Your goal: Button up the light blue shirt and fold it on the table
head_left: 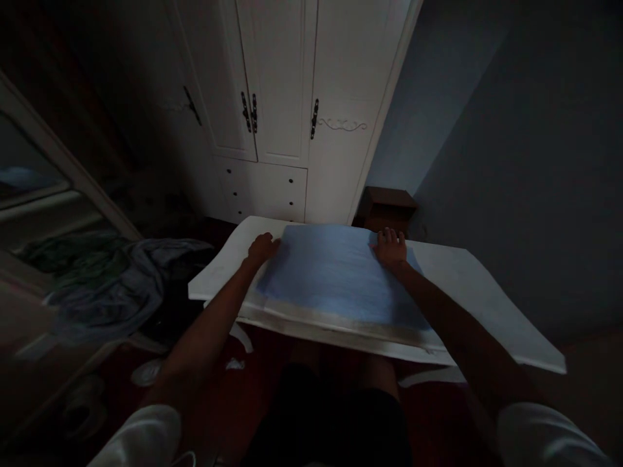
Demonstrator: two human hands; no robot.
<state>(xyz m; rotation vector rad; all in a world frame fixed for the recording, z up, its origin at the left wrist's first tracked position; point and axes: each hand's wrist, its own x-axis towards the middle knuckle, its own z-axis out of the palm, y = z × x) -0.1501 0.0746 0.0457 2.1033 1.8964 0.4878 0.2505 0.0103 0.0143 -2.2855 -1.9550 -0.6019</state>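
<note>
A folded blue cloth [331, 275] lies flat on a white board [467, 279] in front of me. My left hand [260, 248] rests at the cloth's far left corner, fingers curled onto its edge. My right hand [390, 247] lies at the far right corner, fingers pressed down on the fabric. Both arms reach forward over the board. A pale band runs along the cloth's near edge.
A white wardrobe [287, 97] with dark handles and small drawers stands behind the board. A brown box [387, 206] sits by the wall to its right. Crumpled grey clothing [117, 279] is heaped at the left. The room is dim.
</note>
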